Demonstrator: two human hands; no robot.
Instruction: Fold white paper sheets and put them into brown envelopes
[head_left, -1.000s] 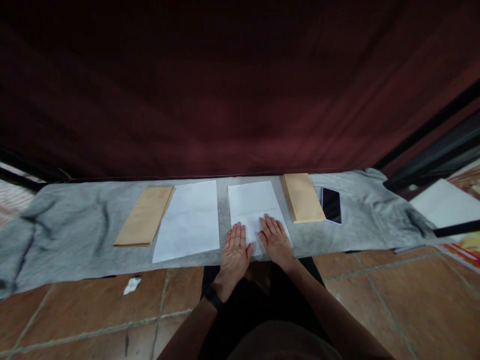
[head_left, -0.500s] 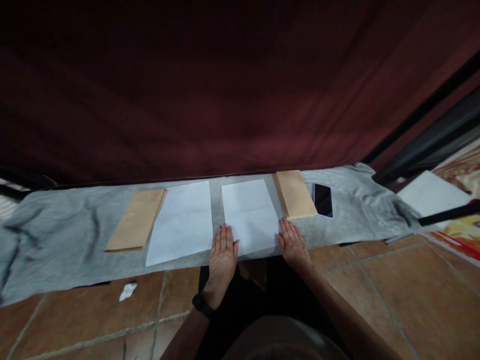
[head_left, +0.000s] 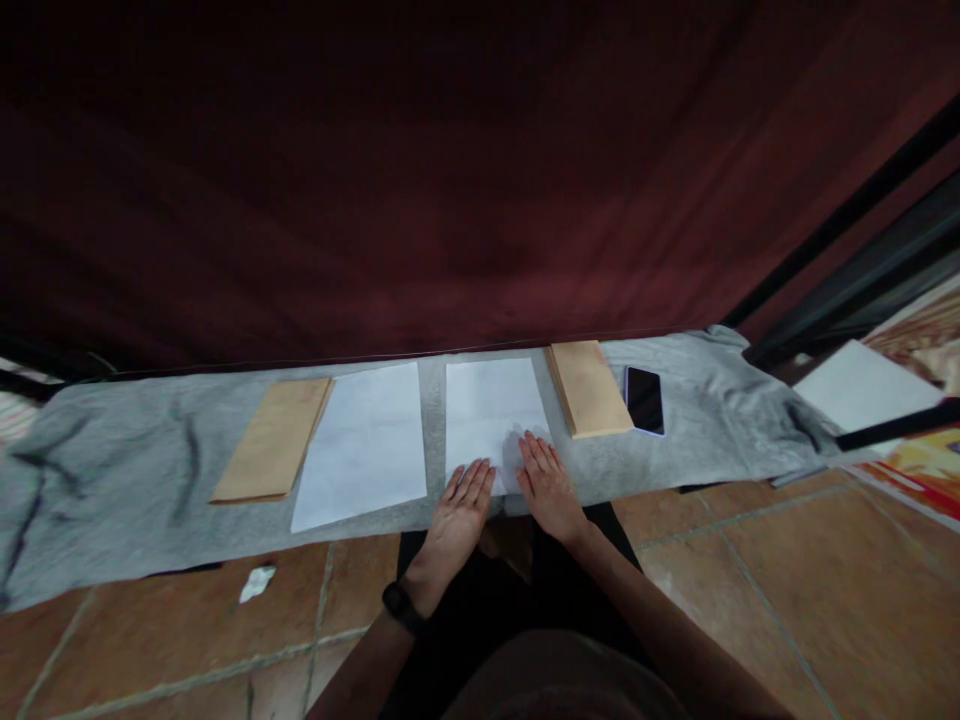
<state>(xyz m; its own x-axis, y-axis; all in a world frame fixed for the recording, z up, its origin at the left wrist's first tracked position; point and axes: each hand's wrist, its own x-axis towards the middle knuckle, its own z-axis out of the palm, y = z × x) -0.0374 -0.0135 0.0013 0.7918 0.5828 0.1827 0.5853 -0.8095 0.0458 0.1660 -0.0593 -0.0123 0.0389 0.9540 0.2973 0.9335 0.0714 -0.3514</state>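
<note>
A white sheet of paper (head_left: 491,405) lies on a grey cloth (head_left: 135,470) in front of me. My left hand (head_left: 463,505) rests flat on its near edge, fingers stretched out. Close beside it, my right hand (head_left: 547,485) also lies flat on the sheet's near part with fingers spread. The near portion of the sheet looks folded up under the hands. Neither hand holds anything. A black band sits on my left wrist.
A second white sheet (head_left: 364,440) lies to the left, with a brown envelope (head_left: 274,438) beyond it. A stack of brown envelopes (head_left: 589,388) and a dark phone (head_left: 645,398) lie to the right. A dark red curtain hangs behind. A paper scrap (head_left: 256,582) lies on the tiled floor.
Half a second ago the hands lay apart at the sheet's two near corners; now both have come together on its near middle, and the sheet looks shorter.
</note>
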